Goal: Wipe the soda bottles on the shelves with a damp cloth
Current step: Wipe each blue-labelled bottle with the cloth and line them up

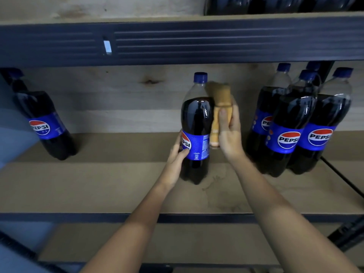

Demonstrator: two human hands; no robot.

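I am at a shelf (110,186) of plain brown board with a dark metal front rail, backed by pale wooden planks (122,99). A dark ribbed beam (197,42) of the shelf above crosses the top of my view.

My left hand (176,160) curls round the label of one upright soda bottle (197,125) standing alone mid-shelf, thumb on the front. My right hand (229,131) grips a folded tan cloth (217,113), thumb pressed over it, holding it against the bottle's right side near the shoulder.

Just right of my hands stands a tight cluster of bottles (295,125); well to the left, a leaning bottle (43,123) sits by itself. A black cable (342,176) runs down the right edge of the shelf.

The cloth's upper end is blurred. Bottles on the upper shelf (275,4) are cut off by the frame, showing only their dark bases. A pale blue shape (11,125) at far left I cannot identify. How many bottles stand behind the right cluster is unclear.
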